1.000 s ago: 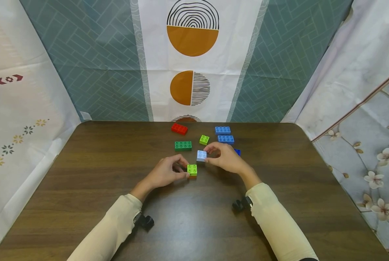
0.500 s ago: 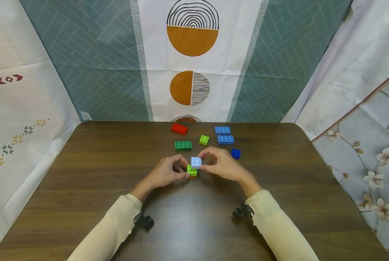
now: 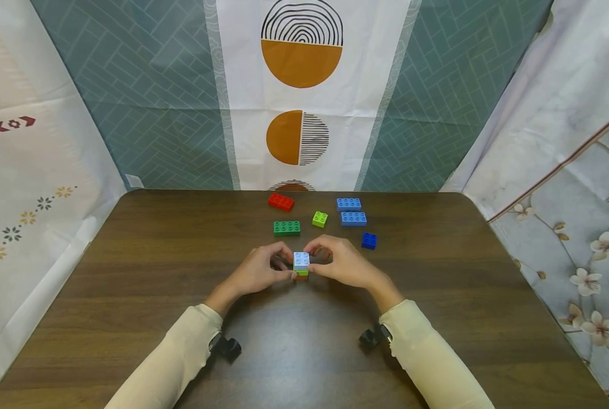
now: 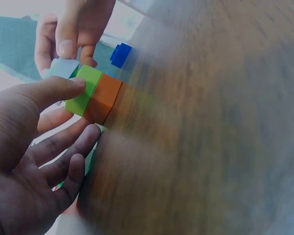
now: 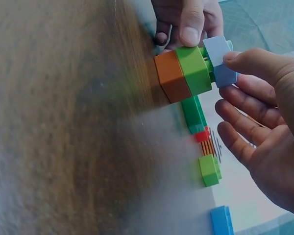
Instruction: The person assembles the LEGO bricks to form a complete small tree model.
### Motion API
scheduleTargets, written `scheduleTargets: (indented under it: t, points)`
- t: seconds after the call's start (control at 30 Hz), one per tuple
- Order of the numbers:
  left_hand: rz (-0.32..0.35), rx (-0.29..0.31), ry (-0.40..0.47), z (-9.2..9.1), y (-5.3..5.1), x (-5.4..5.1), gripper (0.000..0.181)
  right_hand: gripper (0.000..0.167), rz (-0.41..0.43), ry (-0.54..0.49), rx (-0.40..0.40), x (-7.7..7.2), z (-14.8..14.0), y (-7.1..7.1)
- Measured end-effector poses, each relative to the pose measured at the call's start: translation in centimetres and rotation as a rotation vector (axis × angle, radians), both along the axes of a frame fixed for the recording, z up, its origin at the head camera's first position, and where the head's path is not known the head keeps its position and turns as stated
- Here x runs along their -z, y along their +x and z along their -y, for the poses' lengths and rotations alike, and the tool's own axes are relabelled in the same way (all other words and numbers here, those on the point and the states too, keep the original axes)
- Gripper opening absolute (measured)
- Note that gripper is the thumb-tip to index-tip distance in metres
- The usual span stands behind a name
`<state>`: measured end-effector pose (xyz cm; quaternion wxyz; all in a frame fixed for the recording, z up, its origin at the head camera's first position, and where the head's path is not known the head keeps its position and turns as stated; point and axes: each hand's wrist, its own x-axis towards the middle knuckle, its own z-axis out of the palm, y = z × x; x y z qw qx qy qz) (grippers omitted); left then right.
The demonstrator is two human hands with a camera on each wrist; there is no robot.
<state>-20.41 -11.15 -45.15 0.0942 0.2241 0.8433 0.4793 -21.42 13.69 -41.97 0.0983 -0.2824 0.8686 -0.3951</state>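
An orange brick stands on the table with a lime green brick stacked on it. My left hand pinches the lime green brick between thumb and fingers. In my right hand a pale blue brick is pinched between thumb and fingers, right over the lime green one. The right wrist view shows a narrow gap there, with the lime green studs still visible, so the pale blue brick is not pressed flush.
Behind the hands lie a green brick, a red brick and a loose lime green brick. Two blue bricks and a small dark blue brick lie to the right. Patterned cloth hangs beyond the table's far edge.
My right hand has carried the pale blue brick left and toward me, from beside the stack to over it. My left hand has stayed at the stack.
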Motion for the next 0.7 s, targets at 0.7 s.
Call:
scheduleTargets:
  t: [0.7]
  points:
    - [-0.078,-0.028,0.067,0.58,-0.07,-0.77,0.030,0.033,0.005,0.005,-0.013,0.42,0.05,-0.14]
